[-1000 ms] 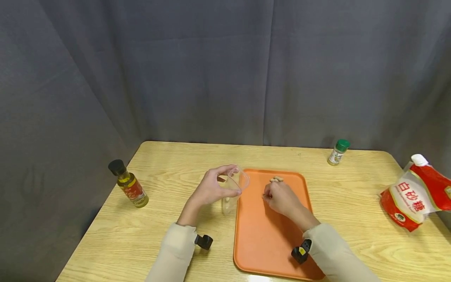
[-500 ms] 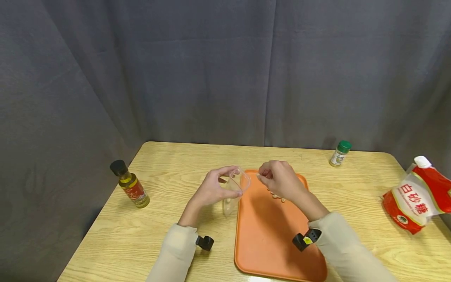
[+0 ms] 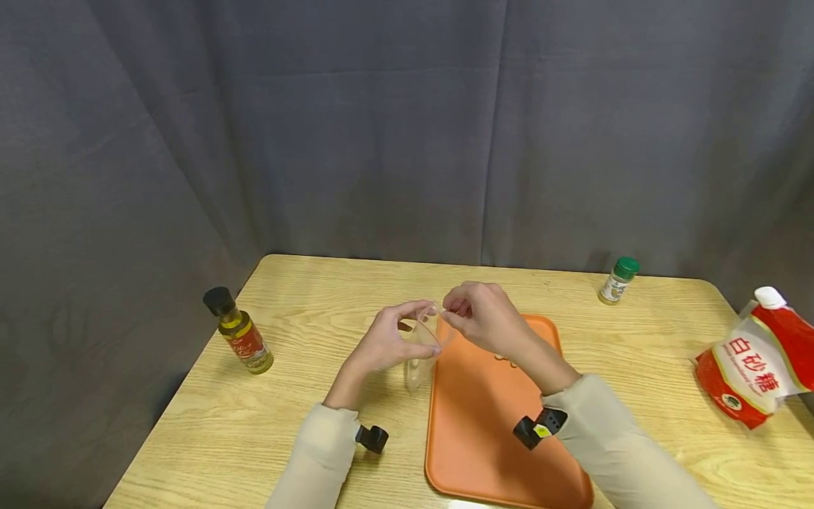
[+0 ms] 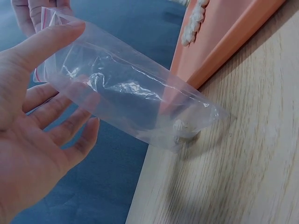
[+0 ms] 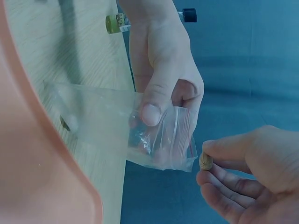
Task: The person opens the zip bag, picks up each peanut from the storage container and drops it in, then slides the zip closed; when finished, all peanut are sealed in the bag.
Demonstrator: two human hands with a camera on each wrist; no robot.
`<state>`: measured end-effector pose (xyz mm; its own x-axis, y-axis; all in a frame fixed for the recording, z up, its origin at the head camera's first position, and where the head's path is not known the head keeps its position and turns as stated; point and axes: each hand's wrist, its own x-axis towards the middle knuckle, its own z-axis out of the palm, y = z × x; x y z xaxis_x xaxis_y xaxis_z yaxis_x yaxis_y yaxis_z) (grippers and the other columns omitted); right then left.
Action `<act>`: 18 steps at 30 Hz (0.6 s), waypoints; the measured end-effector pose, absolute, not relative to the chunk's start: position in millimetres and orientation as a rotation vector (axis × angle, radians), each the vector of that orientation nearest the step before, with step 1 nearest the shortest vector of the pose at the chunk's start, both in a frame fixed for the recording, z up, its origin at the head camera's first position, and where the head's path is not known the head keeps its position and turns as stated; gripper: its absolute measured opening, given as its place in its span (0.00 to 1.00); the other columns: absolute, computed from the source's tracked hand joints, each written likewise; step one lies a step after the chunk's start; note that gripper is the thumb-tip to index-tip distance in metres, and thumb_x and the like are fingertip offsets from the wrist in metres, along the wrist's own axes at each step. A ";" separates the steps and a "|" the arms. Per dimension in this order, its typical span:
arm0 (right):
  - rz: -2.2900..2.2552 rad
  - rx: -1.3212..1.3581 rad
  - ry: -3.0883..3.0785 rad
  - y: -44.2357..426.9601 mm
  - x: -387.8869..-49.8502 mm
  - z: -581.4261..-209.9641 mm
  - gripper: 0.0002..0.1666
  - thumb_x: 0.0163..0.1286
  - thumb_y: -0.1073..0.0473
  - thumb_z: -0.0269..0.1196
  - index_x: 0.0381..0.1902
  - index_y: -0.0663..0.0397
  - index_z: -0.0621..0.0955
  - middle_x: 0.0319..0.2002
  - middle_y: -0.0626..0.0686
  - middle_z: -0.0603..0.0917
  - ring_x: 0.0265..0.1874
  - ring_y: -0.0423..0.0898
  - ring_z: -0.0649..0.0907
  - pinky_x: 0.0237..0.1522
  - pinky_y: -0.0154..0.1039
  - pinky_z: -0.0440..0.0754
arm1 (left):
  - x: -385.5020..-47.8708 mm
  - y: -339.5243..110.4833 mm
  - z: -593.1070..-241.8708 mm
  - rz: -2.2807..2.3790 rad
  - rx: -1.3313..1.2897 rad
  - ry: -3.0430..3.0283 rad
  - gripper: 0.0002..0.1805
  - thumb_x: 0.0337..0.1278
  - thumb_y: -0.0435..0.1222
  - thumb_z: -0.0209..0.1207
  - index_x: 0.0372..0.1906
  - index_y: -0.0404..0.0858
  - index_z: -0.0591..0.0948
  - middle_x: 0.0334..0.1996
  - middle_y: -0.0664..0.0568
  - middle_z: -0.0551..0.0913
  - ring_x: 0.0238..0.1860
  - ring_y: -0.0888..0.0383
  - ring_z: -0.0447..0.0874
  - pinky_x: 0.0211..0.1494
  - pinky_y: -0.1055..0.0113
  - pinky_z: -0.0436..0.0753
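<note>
1. Right wrist view alone shows the tan peanut in its shell (image 5: pixel 205 162) clearly: the right hand (image 3: pixel 486 318) pinches it between thumb and fingertips. In the head view it is too small to make out well.
2. The left hand (image 3: pixel 384 343) grips the clear plastic zip bag (image 4: pixel 117 88) near its mouth, thumb on one face, fingers across the other. Red stripe along the mouth shows in both wrist views.
3. Left wrist view best shows the pale peanuts inside the bag (image 4: pixel 180 128), gathered at its lower end; exact count unclear through the film.
4. Loose beige peanuts (image 4: pixel 194 23) lie on the orange rectangular tray (image 3: pixel 490 424); in the head view the right forearm hides part of them.
5. Held peanut sits at the right hand's fingertips, just beside the bag's mouth; cannot tell if the two touch.
6. Bag slants down from the left hand, its lower end over the pale wood-grain worktop (image 3: pixel 318 297) beside the tray; contact with the wood uncertain.
7. Head view alone gives the green-capped jar (image 3: pixel 617 281) and red-and-white sugar pouch (image 3: pixel 750 360), to the right. Black-capped oil bottle (image 3: pixel 248 343) stands at left.
</note>
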<state>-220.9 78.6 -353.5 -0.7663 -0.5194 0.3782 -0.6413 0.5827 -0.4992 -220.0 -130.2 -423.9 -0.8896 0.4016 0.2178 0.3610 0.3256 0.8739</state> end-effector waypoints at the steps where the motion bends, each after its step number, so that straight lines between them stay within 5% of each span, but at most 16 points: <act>1: 0.941 0.979 -2.613 77.9 -221.2 -353.6 0.03 0.61 0.67 0.71 0.34 0.61 0.87 0.29 0.49 0.83 0.25 0.41 0.81 0.30 0.38 0.81 | -220.2 -130.3 -423.8 1.647 0.724 2.525 0.40 0.47 0.37 0.75 0.68 0.37 0.74 0.57 0.49 0.81 0.56 0.49 0.75 0.57 0.50 0.75; 18: 0.955 0.994 -2.625 74.5 -219.2 -354.7 0.06 0.63 0.64 0.71 0.36 0.63 0.87 0.29 0.50 0.84 0.26 0.43 0.81 0.31 0.39 0.81 | -219.3 -130.0 -423.3 1.615 0.696 2.553 0.40 0.46 0.37 0.76 0.68 0.39 0.75 0.56 0.51 0.80 0.57 0.50 0.76 0.58 0.54 0.77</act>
